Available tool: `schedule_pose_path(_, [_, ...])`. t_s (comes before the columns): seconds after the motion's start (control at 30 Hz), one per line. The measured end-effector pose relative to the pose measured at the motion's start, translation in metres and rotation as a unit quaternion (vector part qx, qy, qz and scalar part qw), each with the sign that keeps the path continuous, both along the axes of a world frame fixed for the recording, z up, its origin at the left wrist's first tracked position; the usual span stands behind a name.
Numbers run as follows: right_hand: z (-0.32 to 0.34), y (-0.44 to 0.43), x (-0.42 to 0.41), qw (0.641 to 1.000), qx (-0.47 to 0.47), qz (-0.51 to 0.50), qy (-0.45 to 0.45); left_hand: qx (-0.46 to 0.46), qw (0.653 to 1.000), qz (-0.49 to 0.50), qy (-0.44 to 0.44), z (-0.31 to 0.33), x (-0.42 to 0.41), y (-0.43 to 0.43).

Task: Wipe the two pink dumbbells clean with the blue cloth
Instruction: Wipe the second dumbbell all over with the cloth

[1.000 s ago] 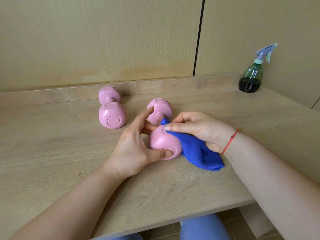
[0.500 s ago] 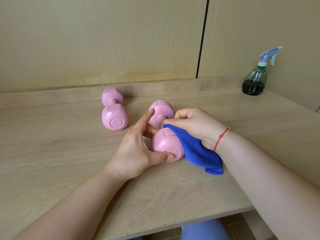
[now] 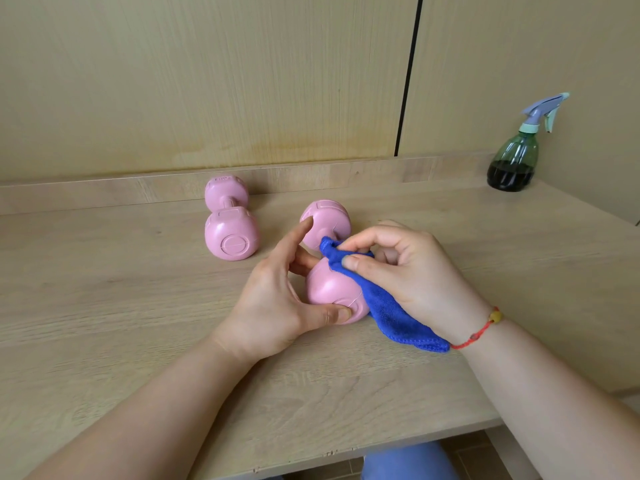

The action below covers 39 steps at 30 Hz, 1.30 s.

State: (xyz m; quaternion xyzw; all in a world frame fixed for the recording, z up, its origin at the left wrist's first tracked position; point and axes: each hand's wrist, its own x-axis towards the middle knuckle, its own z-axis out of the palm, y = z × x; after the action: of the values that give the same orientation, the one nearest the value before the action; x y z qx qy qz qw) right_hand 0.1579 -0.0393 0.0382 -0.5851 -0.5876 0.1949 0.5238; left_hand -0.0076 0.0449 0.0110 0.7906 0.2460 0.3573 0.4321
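Two pink dumbbells lie on the wooden table [image 3: 104, 306]. The nearer dumbbell [image 3: 329, 289] sits in the middle, its near head facing me. My left hand [image 3: 277, 303] holds that head, thumb on its front and fingers at the handle, index finger raised. My right hand [image 3: 408, 275] pinches the blue cloth [image 3: 398, 313] and presses it on the top right of the same head, near the handle. The cloth trails under my right wrist onto the table. The other dumbbell [image 3: 230, 220] lies untouched, further back to the left.
A green spray bottle [image 3: 514, 157] with a lilac trigger stands at the back right corner, against the wall panels. A low wooden ledge [image 3: 104, 195] runs along the back of the table. The table's front edge is close to my body.
My right hand has drawn the cloth up over the near head towards the handle, with fingers curling in more. My left hand keeps its hold; the view moved slightly.
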Motion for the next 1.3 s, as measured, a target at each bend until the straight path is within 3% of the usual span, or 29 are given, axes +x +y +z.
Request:
schedule_pose_path(0.17, [0.019, 0.005, -0.006, 0.988, -0.063, 0.005, -0.143, 0.009, 1.000, 0.008, 0.006, 0.000, -0.002, 0.000])
schedule_pose_path(0.27, [0.022, 0.008, -0.009, 0.981, -0.078, 0.006, -0.177, 0.011, 1.000, 0.009, 0.010, 0.001, -0.002, 0.000])
schedule_pose_path(0.5, [0.024, -0.003, -0.008, 0.984, -0.072, 0.029, -0.158, -0.001, 1.000, 0.006, 0.010, 0.000, -0.001, 0.002])
schedule_pose_path(0.77, [0.012, -0.012, 0.005, 0.996, -0.079, -0.004, 0.035, -0.008, 1.000, -0.006, -0.007, 0.000, 0.001, 0.001])
schedule_pose_path(1.07, [0.012, -0.003, -0.013, 0.993, -0.008, 0.013, -0.113, -0.002, 1.000, 0.002, 0.004, -0.001, -0.001, 0.002])
schedule_pose_path(1.2, [0.015, 0.011, -0.019, 0.986, -0.041, -0.062, -0.152, -0.003, 1.000, -0.001, 0.005, -0.001, 0.000, 0.004])
schedule_pose_path(1.3, [0.015, 0.016, -0.021, 0.984, -0.061, -0.104, -0.132, -0.001, 1.000, 0.000, 0.002, -0.001, 0.000, 0.004])
